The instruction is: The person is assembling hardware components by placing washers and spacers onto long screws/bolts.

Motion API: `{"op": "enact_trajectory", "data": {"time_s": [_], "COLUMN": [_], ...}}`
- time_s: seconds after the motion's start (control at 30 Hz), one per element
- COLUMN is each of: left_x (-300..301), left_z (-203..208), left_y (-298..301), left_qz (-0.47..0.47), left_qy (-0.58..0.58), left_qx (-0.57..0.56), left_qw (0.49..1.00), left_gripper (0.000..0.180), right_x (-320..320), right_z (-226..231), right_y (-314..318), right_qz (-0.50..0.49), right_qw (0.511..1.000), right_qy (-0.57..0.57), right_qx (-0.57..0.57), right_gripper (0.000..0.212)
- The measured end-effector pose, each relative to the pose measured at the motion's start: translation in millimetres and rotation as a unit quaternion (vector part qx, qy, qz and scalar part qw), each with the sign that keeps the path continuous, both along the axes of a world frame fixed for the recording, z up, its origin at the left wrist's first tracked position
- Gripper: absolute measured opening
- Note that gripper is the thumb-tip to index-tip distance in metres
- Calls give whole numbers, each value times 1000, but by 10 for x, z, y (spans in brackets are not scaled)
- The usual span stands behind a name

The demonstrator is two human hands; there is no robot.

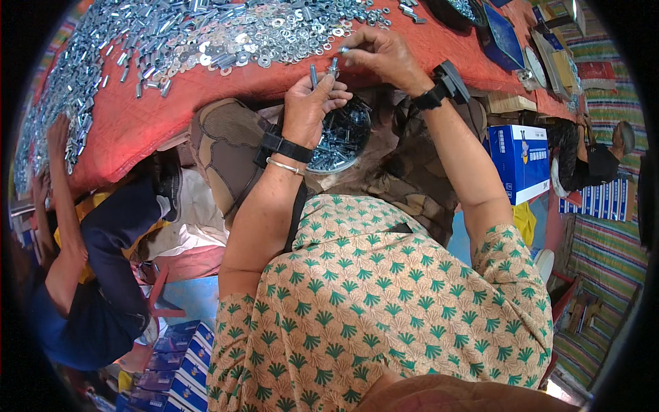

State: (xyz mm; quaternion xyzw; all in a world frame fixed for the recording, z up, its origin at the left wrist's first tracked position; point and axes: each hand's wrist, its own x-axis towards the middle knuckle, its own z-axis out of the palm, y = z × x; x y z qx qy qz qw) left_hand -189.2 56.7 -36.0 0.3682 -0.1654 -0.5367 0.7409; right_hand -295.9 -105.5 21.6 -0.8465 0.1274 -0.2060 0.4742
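My left hand (310,103) is closed around metal bolts: one bolt (314,75) sticks up beside the thumb, and a second bolt (334,66) stands upright at the fingertips. My right hand (384,58) pinches a small shiny metal piece (344,50), perhaps a nut, just above and right of the second bolt. It is too small to name surely. Below both hands, between my knees, sits a round container (353,163) holding many dark bolts. My left forearm covers part of it.
Heaps of metal sleeves (154,31) and flat washers (237,42) lie on the red-covered table (130,120). A blue tray (504,38) stands far right, and a blue-white box (519,163) on the right. Another person's arm (65,199) reaches to the table at left; one more person (607,161) is at far right.
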Motion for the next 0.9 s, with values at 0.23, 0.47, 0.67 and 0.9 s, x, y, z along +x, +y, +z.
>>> {"op": "enact_trajectory", "data": {"time_s": [0.23,0.47,0.67,0.9], "left_x": [-28,-29,-28,-41], "left_z": [20,50,65,47], "left_y": [43,73,87,85], "left_qz": [-33,-52,-48,-49], "left_qy": [-11,-42,-115,-119], "left_qx": [-19,-15,-27,-27], "left_qw": [999,998,992,991], "left_gripper": [20,22,23,23], "right_x": [-86,-158,-170,-161], "right_z": [136,173,182,28], "right_y": [152,140,168,227], "right_qz": [51,89,62,53], "right_qw": [999,993,995,993], "right_qy": [4,25,79,36], "right_qx": [-18,68,29,99], "right_gripper": [10,9,14,19]}}
